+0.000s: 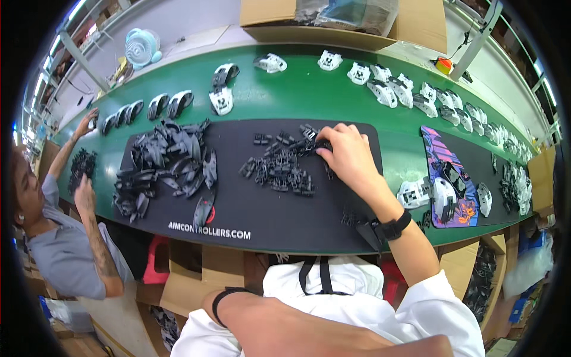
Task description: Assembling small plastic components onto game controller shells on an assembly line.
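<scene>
My right hand (348, 153) reaches in from the right, with a black watch (395, 226) on its wrist. Its thumb and fingers are closed on a small black plastic part (322, 146) at the upper right edge of a heap of similar clip-like parts (282, 166). The fingers partly cover the part. Low in the picture, my left arm (285, 324) lies across my lap, with a thin black band around it. The left hand's fingers are hidden. Left of the small parts, dark grey curved shells (172, 152) are heaped on the black mat (285, 217).
White-and-black shells (383, 92) stand in rows along the far side of the green table (267, 89). To the right lies a colourful mat (437, 154) with more shells. A co-worker (71, 238) handles small parts at left. A cardboard box (333, 35) stands behind.
</scene>
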